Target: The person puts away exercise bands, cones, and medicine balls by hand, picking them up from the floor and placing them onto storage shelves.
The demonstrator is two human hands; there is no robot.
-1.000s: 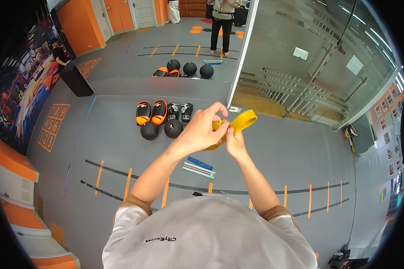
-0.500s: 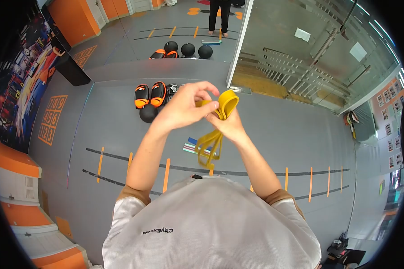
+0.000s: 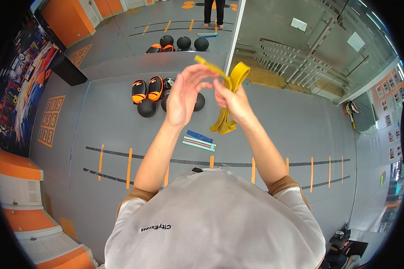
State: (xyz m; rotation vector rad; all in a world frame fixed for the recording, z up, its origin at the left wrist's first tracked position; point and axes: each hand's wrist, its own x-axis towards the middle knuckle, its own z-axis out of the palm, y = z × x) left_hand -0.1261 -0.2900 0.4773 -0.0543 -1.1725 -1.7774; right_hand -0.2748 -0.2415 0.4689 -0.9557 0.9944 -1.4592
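A looped yellow band (image 3: 240, 74) is gripped in my right hand (image 3: 234, 101), with one loop standing above the fist and other loops hanging below it. My left hand (image 3: 186, 92) is raised just left of it, palm turned toward the band, its fingers curved and apart, holding nothing. One end of the band reaches up and left behind the left fingertips. Below the hands, a blue band (image 3: 199, 136) and a striped green, white and dark band (image 3: 199, 143) lie side by side on the grey floor.
Black and orange pads (image 3: 155, 88) and black balls (image 3: 147, 108) lie on the floor by the mirror wall (image 3: 152, 62). An agility ladder (image 3: 188, 162) crosses the floor. A glass partition (image 3: 283, 49) stands at upper right. The mirror shows a person's legs.
Both hands have risen. The left has moved away from the band's loops and opened. The yellow band's hanging loops have swung up and right, and one end now points up and left.
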